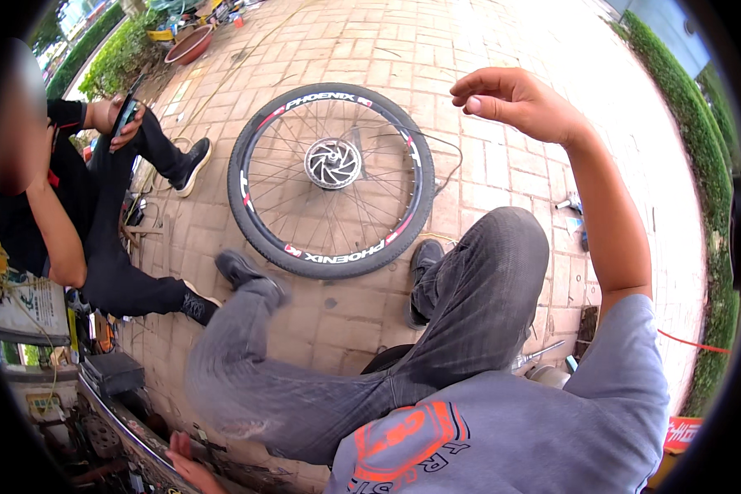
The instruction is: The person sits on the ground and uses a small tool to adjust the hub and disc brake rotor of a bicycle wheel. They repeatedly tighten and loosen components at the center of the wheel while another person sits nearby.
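Note:
A bicycle wheel [244, 140] with a black tire and white-and-red printed rim lies flat on the brick paving in front of me. At its hub sits a silver disc brake rotor [333, 163]. My right hand [523, 103] is raised in the air to the right of the wheel, apart from it. Its fingers are loosely bent, and nothing shows in them. At the lower left, my left hand [191, 468] is partly in view with its fingers apart, beside the edge of a tool box [132, 428]. Whether it touches that edge, I cannot tell.
A seated person [66, 206] at the left holds a phone [126, 115]. A thin dark hose [459, 156] curves beside the wheel. Tools [543, 350] lie right of my knee. A black box [114, 373] stands at the left; a hedge [687, 140] borders the right.

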`<state>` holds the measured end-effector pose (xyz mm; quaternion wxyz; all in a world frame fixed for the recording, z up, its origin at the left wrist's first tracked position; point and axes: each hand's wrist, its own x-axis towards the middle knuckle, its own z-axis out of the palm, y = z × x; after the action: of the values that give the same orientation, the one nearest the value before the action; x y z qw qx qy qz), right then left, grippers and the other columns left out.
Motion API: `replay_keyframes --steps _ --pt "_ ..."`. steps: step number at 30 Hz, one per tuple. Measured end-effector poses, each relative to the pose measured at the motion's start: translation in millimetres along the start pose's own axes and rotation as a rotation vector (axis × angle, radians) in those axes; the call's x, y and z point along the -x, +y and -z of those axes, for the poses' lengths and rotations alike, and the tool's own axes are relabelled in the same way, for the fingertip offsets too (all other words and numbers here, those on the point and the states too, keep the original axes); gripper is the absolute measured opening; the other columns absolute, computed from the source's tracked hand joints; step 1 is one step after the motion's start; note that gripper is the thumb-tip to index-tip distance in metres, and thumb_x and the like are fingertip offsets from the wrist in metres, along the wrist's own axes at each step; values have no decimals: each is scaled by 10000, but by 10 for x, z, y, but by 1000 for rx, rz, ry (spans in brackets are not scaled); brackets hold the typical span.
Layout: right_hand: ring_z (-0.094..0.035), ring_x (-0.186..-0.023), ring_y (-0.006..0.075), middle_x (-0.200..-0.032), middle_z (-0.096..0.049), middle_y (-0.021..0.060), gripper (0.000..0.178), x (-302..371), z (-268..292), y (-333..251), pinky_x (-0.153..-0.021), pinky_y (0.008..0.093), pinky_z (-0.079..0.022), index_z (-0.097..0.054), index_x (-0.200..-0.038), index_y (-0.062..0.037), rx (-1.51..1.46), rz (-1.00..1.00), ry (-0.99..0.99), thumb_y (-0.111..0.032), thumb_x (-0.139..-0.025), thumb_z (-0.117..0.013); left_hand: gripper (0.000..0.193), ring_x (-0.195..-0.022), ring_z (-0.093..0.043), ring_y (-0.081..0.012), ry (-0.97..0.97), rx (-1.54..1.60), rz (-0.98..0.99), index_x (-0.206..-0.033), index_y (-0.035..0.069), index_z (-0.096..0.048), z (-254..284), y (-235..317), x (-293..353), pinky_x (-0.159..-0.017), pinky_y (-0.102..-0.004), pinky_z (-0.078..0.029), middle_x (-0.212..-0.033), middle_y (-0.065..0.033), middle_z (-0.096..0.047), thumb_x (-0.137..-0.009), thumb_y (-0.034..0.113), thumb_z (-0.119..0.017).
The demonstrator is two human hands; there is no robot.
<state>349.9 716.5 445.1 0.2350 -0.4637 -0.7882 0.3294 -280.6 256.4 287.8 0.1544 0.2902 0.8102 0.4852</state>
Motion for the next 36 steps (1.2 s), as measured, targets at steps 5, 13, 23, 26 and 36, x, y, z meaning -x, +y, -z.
replay_keyframes --steps 5,13,23,26,36 --pt "-591 -988 192 -1056 -638 121 443 32 -98 770 -889 327 -470 -568 -1182 21 1 -301 -15 -316 -897 -610 454 -1000 -596 -272 -198 -159 -341 -1261 -67 -478 -1323 1411 -514 -933 -359 -444 -1108 -217 -598 -1027 262 -270" --pt "-622 -875 191 -979 -671 132 394 1074 -1478 2837 -790 327 -489 -627 -1101 14 -295 -838 277 -289 -850 -636 368 -896 -595 -253 -882 -108 -1079 -1172 -56 -523 -2308 2579 -795 -853 -364 -472 -1009 -189 -609 -992 237 -390" --pt "-646 -846 295 -971 -644 191 317 2662 -3560 2774 -772 370 -512 -635 -1021 2 -212 -1112 305 -196 -778 -677 415 -985 -610 -279 -927 -294 -151 -1240 -84 -473 -3302 2328 -756 -912 -384 -482 -1071 -216 -610 -995 231 -359" --pt "-592 -903 353 -971 -594 169 224 2277 -3517 3033 -792 411 -483 -603 -975 -34 -72 -1024 467 -136 -782 -654 392 -969 -615 -258 -933 -175 -78 -1226 -69 -480 -3329 2337 -853 -909 -384 -483 -1049 -201 -616 -980 219 -379" --pt "-602 -897 395 -963 -616 217 358 1670 -3265 3623 -771 474 -484 -514 -1094 -35 237 -961 202 -72 -759 -634 537 -832 -629 -244 -997 98 -118 -1152 -79 -528 -3641 2769 -620 -774 -357 -486 -917 -189 -642 -969 418 -443"
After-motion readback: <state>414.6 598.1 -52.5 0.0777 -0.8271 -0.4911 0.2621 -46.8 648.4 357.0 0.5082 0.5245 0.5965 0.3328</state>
